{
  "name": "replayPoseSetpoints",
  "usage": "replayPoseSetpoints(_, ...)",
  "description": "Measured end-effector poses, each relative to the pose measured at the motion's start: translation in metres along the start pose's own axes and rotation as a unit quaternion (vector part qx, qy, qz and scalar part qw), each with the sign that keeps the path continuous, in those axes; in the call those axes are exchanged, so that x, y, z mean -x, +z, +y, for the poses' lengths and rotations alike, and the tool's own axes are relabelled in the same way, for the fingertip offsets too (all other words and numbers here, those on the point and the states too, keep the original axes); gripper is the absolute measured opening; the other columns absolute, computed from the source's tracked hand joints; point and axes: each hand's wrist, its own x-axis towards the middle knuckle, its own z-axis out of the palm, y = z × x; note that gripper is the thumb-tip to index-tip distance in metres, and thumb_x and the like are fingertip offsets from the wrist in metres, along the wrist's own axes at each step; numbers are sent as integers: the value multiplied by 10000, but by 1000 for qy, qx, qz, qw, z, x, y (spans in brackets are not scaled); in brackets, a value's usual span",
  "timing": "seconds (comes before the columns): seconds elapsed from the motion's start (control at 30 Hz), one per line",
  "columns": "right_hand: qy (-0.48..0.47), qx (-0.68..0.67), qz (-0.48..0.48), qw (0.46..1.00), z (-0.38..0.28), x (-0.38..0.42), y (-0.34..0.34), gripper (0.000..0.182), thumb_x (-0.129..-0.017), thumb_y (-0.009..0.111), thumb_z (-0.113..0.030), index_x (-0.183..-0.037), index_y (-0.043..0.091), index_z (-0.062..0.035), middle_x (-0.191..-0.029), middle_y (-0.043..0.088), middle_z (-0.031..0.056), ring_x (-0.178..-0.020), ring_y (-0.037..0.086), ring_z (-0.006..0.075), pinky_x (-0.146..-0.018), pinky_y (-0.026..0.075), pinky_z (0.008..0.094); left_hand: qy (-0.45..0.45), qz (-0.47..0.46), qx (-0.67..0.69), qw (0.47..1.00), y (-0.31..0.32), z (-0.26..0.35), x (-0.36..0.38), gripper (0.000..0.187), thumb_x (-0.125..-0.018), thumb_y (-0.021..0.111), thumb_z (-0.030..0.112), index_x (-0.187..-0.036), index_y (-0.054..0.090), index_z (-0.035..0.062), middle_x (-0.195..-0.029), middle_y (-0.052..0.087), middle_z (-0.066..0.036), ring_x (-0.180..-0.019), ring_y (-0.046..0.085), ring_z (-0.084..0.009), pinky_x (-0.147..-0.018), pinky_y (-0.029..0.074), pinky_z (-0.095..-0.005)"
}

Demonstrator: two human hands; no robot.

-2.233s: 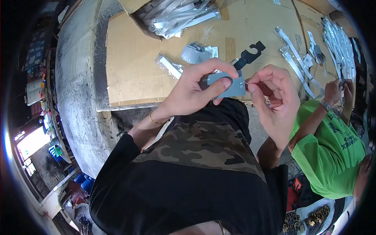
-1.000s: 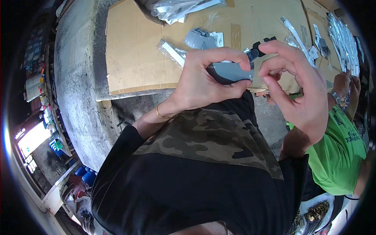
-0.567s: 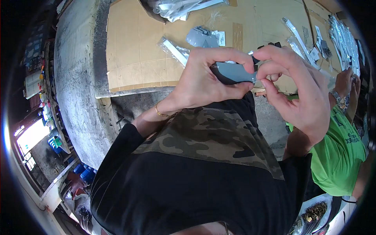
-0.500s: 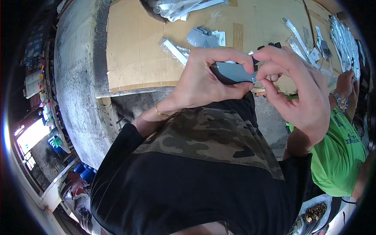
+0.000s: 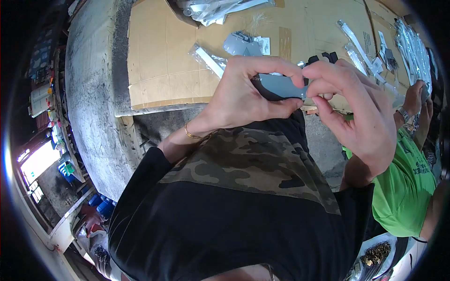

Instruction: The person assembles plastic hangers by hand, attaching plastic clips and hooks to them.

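Observation:
My left hand [image 5: 248, 93] grips a grey and black card-like piece [image 5: 279, 86] between its fingers and thumb, above the near edge of the cardboard. At the right end of that piece, the fingers of my right hand [image 5: 354, 100] are pinched together. Small black parts [image 5: 323, 58] stick out behind my right fingers; what the fingertips hold is too hidden to tell. Beyond my left hand, a grey card with dark pieces [image 5: 242, 43] lies beside a small white label [image 5: 264, 45]. A clear plastic packet with a white strip [image 5: 208, 60] lies to their left.
Cardboard [image 5: 164, 61] covers the table. Plastic-wrapped strips [image 5: 220, 9] lie at the back, with more packets [image 5: 358, 47] at the right. A co-worker in a green shirt [image 5: 403, 187] is at the right, their hands [image 5: 415, 100] near a pile of clear packets [image 5: 412, 51].
The black parts behind my right fingers have shifted slightly and show more. My left hand is almost unmoved. The co-worker's hands have moved a little.

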Motion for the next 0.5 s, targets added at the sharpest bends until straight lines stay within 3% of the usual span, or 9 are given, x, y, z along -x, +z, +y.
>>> replayPoseSetpoints(0.1,-15,1,9,1000,-2,2,2,433,-666,646,141,-1067,558,2,-761,633,88,-688,592,229,-666,459,313,-25,-18,23,999,-1,1,1,233,-670,712,-44,-881,660,39,-840,658,-16,-793,605,-74,-717,498,-224)
replayPoseSetpoints(0.2,55,-27,-23,998,-1,7,1,367,-666,654,145,-1001,580,14,-768,618,101,-668,581,239,-595,451,291,3,-8,14,1000,-3,-2,1,237,-663,721,-48,-878,658,29,-846,656,-19,-801,607,-75,-728,501,-226)
replayPoseSetpoints(0.27,-51,13,25,998,5,6,5,316,-646,666,156,-924,591,28,-774,607,115,-657,577,238,-552,447,282,-6,-11,45,999,-6,-1,1,240,-655,728,-50,-873,655,19,-847,655,-21,-805,607,-79,-733,504,-231)
replayPoseSetpoints(0.37,-80,4,105,991,4,7,18,293,-625,682,157,-868,586,25,-752,601,109,-644,571,231,-556,456,292,-13,-11,51,999,-10,1,2,240,-654,730,-52,-870,655,20,-848,653,-15,-810,607,-77,-737,504,-228)
replayPoseSetpoints(0.5,-86,-9,138,987,11,14,32,300,-604,693,155,-838,576,9,-741,613,103,-644,572,230,-598,481,316,-4,-32,53,998,-13,-1,3,243,-655,725,-57,-875,655,18,-845,655,-23,-801,613,-79,-733,509,-223)
